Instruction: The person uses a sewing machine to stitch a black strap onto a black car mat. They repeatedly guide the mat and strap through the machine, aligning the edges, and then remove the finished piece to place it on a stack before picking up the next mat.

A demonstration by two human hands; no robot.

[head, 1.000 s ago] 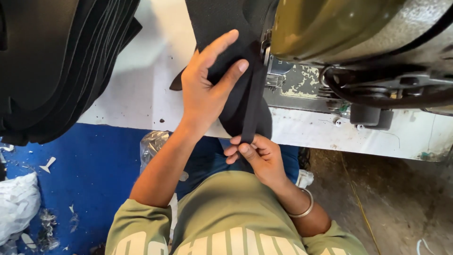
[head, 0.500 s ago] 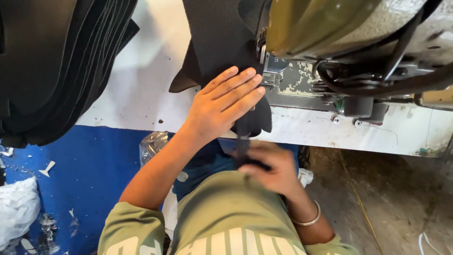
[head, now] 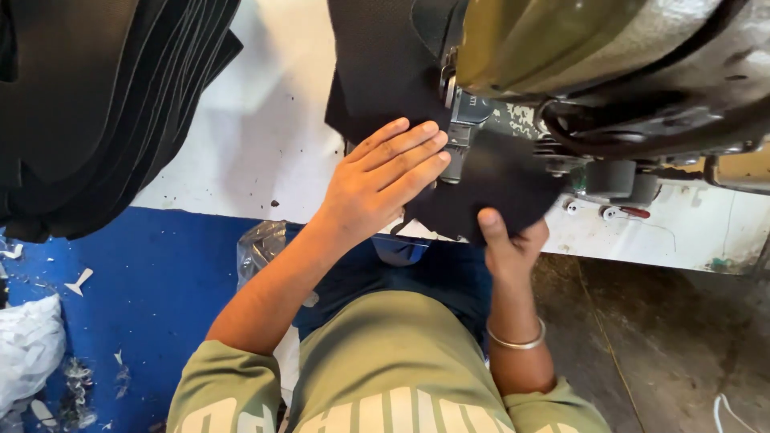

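A black fabric piece (head: 385, 72) lies on the white sewing table (head: 265, 152), running under the head of an olive-green sewing machine (head: 577, 48). My left hand (head: 385, 180) rests flat on the fabric, fingers spread and pointing toward the metal presser foot (head: 455, 148). My right hand (head: 509, 244) pinches the rounded lower edge of the fabric (head: 505, 180) at the table's front, thumb on top. A metal bangle (head: 517, 343) circles my right wrist.
A thick stack of black fabric pieces (head: 96, 104) sits at the table's left end. White scraps (head: 32, 353) litter the blue floor (head: 144, 297). A crumpled clear plastic bag (head: 261, 248) hangs by my left knee. Bare concrete floor (head: 682, 337) lies to the right.
My left hand has slid right, flattening the fabric toward the presser foot. My right hand has moved up from my lap and now grips the fabric's lower edge under the machine.
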